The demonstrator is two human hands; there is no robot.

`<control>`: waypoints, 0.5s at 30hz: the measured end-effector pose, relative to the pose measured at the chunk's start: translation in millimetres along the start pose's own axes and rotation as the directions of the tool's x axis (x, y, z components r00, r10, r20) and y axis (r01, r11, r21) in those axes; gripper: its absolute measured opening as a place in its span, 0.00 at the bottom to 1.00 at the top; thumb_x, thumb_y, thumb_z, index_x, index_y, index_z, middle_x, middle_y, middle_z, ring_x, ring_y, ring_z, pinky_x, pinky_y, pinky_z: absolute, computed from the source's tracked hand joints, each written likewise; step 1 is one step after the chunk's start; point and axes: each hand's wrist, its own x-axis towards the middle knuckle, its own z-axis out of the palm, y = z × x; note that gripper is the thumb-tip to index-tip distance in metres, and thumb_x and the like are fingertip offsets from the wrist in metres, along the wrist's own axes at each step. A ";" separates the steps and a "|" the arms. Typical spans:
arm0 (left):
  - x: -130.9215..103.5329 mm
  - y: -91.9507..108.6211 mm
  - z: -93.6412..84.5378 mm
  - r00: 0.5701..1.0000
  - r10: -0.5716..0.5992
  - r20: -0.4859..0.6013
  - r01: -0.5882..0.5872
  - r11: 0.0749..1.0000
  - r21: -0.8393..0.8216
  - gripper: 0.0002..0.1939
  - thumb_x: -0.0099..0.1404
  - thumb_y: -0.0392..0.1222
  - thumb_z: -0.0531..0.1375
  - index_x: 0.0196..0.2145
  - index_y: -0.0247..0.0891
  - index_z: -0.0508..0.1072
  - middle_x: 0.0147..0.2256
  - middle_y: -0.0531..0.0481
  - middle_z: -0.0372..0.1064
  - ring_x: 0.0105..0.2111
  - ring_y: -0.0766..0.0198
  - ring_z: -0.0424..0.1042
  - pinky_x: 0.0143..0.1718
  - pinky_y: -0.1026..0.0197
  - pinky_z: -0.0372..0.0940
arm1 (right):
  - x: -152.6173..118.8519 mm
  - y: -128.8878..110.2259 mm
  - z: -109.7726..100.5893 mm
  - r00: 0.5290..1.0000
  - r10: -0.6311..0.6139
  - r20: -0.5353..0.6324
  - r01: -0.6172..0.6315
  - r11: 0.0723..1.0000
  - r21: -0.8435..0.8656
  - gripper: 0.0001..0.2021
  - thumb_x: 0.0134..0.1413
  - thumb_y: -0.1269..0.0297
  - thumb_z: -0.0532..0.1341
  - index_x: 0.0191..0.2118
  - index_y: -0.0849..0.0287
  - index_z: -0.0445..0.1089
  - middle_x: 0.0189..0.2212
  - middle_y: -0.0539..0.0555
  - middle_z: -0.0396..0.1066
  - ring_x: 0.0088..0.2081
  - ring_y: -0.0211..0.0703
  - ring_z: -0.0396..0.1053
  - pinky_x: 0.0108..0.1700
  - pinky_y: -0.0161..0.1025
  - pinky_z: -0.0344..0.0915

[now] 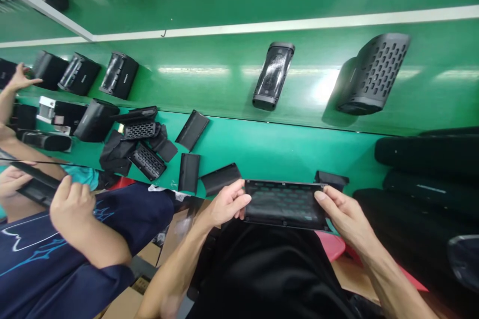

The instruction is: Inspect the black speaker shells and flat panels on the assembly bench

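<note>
Between my two hands I hold a black speaker grille (284, 204), a rectangular panel with rows of slots showing through dark mesh. My left hand (229, 203) pinches its left end, thumb on top. At the other end, my right hand (346, 212) grips the edge the same way. The panel is just over the table's near edge, in front of my black clothing. Just beyond it on the table lie a plain black panel (221, 178) to the left and a small black part (332, 179) to the right, partly hidden.
Slotted grilles (147, 160) and dark cloth pieces lie piled left. On the green belt (209, 79) stand a speaker body (274, 76), a slotted speaker (377, 75) and several more at left. A co-worker (75, 219) holds a black panel. Large black cases (426, 187) stand right.
</note>
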 end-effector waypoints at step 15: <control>-4.6 -1.9 1.9 0.997 0.052 0.062 -0.049 0.997 -0.058 0.22 0.70 0.59 0.65 0.39 0.40 0.60 0.25 0.60 0.63 0.21 0.71 0.68 0.24 0.67 0.59 | -3.8 -8.8 -1.3 0.997 0.035 0.070 -0.041 0.996 0.081 0.18 0.62 0.44 0.68 0.40 0.56 0.74 0.33 0.52 0.75 0.37 0.46 0.71 0.41 0.40 0.71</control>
